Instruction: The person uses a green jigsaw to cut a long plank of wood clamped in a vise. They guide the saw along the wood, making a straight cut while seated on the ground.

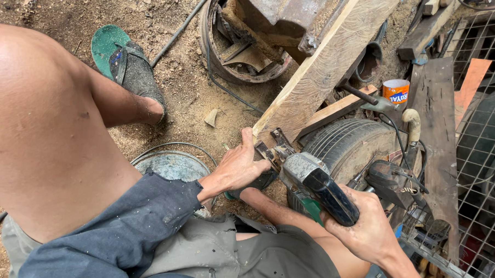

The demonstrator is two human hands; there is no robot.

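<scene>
Right hand (365, 228) is gripping the dark handle of a power tool (312, 182); left hand (236, 167), fingers curled, is pressing the tool's front end just beside a wooden plank (327, 65).

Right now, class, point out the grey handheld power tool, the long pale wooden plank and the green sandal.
Grey handheld power tool (306, 174): head view, on its metal body.
Long pale wooden plank (327, 65): head view, mid-face.
Green sandal (107, 41): head view, on its sole.

The ground (194, 93) is bare earth covered with sawdust. On it lie a green sandal (116, 55), a wood chip (211, 117), a thin black hose (180, 30) and an old tyre (346, 145).
</scene>
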